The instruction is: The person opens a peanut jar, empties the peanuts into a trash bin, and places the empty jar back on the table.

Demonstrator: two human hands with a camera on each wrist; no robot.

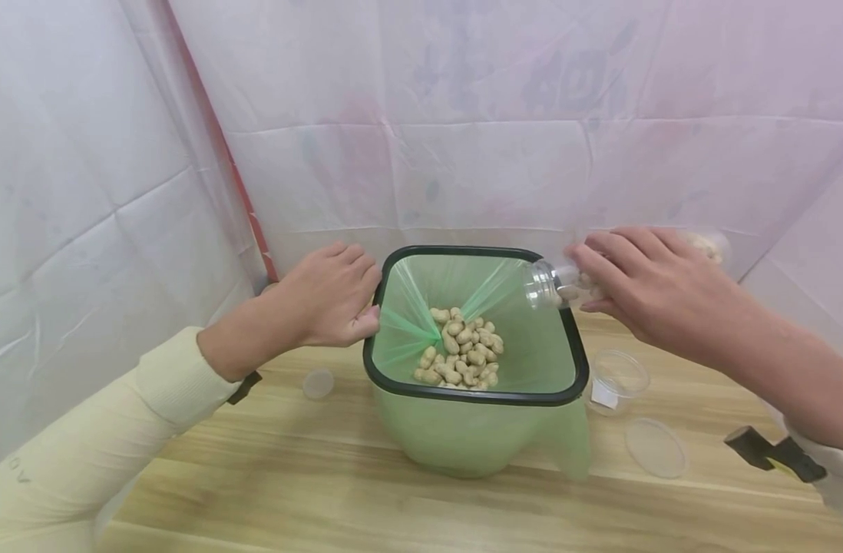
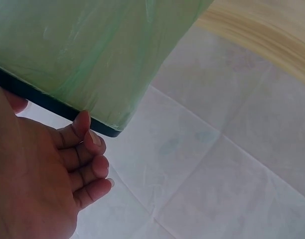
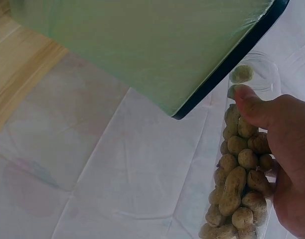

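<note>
A green bin with a black rim [image 1: 463, 251] and a green bag liner stands on the wooden table, with a heap of peanuts [image 1: 463, 353] at its bottom. My left hand [image 1: 332, 296] holds the bin's left rim; in the left wrist view its curled fingers [image 2: 85, 149] touch the black rim [image 2: 43, 99]. My right hand [image 1: 580, 280] grips a clear plastic bottle [image 1: 542, 283] tilted on its side, mouth over the bin's right rim. In the right wrist view the bottle [image 3: 257, 74] is packed with peanuts [image 3: 237, 184] and my thumb [image 3: 252, 104] lies across it beside the rim [image 3: 232, 59].
A small round lid [image 1: 318, 383] lies on the table left of the bin. A clear empty cup [image 1: 618, 380] and a flat clear lid [image 1: 655, 447] sit to the right. White plastic sheeting [image 1: 463, 138] closes in the back and sides.
</note>
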